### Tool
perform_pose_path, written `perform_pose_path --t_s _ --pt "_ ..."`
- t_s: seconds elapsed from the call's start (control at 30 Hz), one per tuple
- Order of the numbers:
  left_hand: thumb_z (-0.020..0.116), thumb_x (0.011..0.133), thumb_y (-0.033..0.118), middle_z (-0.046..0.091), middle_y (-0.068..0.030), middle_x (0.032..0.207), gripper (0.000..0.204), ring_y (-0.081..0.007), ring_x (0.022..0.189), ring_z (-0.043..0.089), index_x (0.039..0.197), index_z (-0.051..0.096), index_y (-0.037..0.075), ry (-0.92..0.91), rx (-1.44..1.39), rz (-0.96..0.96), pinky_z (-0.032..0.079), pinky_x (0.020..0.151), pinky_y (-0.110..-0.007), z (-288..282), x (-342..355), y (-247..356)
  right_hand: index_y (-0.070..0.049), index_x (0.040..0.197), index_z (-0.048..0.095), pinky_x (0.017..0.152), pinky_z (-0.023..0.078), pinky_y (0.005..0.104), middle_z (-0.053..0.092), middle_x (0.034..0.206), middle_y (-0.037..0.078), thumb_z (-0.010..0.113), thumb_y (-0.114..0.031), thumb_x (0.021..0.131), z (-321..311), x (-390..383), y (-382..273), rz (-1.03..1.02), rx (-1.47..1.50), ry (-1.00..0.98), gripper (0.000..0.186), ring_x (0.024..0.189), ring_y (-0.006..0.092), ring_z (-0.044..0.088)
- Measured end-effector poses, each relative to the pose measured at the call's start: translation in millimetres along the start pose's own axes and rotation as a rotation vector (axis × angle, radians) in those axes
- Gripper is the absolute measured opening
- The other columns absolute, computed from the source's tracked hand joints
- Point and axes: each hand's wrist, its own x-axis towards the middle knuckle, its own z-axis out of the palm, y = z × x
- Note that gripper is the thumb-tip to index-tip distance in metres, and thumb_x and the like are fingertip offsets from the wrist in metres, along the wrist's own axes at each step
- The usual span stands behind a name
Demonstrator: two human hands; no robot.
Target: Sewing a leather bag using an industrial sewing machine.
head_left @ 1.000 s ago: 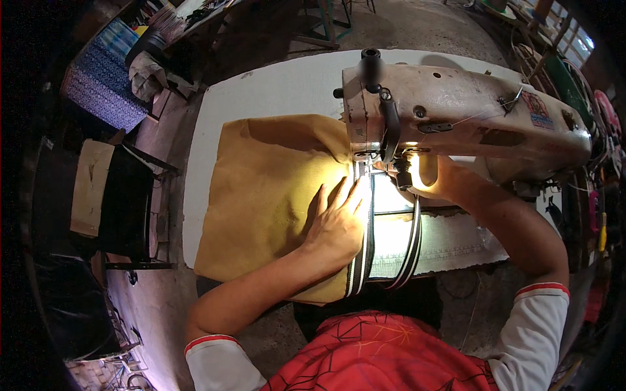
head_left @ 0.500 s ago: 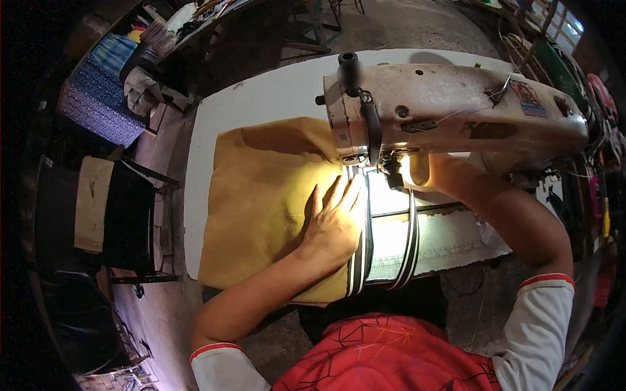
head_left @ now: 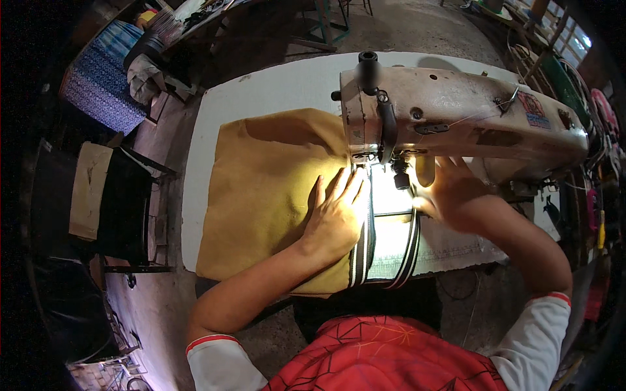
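Mustard fabric lay centre-left of the frame on the white table. Left hand pressed flat on it, fingers spread, beside the striped band. Right hand open under the sewing machine, grip unclear. Risk: fingertips near the needle; uneven pressure could skew the seam.

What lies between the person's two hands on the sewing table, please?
In the head view, two dark striped bands and a brightly lit pale panel lie between left hand and right hand.

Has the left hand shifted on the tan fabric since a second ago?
No clear shift: the left hand lies flat on the tan fabric, fingertips beside the striped band, just below the sewing machine head, as before.
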Motion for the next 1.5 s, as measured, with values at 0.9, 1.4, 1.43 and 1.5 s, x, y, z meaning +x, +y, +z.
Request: perform_pose_path --t_s 0.9,1.4,1.43,1.5 --pt "0.053 0.089 0.021 0.046 -0.0209 0.136 0.050 -0.0389 0.133 0.038 0.131 0.048 -0.004 0.065 -0.009 -0.002 0.025 0.107 -0.065 5.0 -0.4 -3.0 -0.001 0.136 0.049 0.094 0.048 0.0388 0.056 0.130 0.018 0.038 -0.037 0.105 -0.6 -233.1 310.3 0.740 0.824 1.252 0.049 0.112 0.0285 0.059" --pt "0.054 0.085 0.019 0.041 -0.0236 0.143 0.058 -0.0390 0.137 0.033 0.137 0.045 -0.005 0.051 -0.027 -0.056 0.022 0.109 -0.067 5.8 -3.1 -1.1 -0.001 0.149 0.031 0.105 0.042 0.0418 0.041 0.146 0.018 0.042 -0.039 0.102 -0.1 -245.7 362.0 0.359 0.367 1.072 0.061 0.129 0.0300 0.048" --pt "0.054 0.085 0.019 0.041 -0.0236 0.143 0.058 -0.0390 0.137 0.033 0.137 0.045 -0.005 0.054 -0.024 -0.054 0.022 0.109 -0.067 6.4 -3.3 -1.3 -0.001 0.150 0.031 0.105 0.041 0.0419 0.040 0.147 0.018 0.042 -0.041 0.102 1.6 -244.1 357.2 0.364 0.362 1.091 0.063 0.131 0.0299 0.046" --pt "0.052 0.085 0.018 0.042 -0.0226 0.143 0.055 -0.0390 0.137 0.033 0.134 0.047 -0.006 0.079 -0.006 -0.032 0.025 0.107 -0.068 8.0 -1.4 0.0 -0.002 0.150 0.030 0.106 0.041 0.0420 0.039 0.148 0.018 0.042 -0.043 0.102 7.2 -246.9 358.4 0.372 0.344 1.118 0.064 0.132 0.0298 0.045"
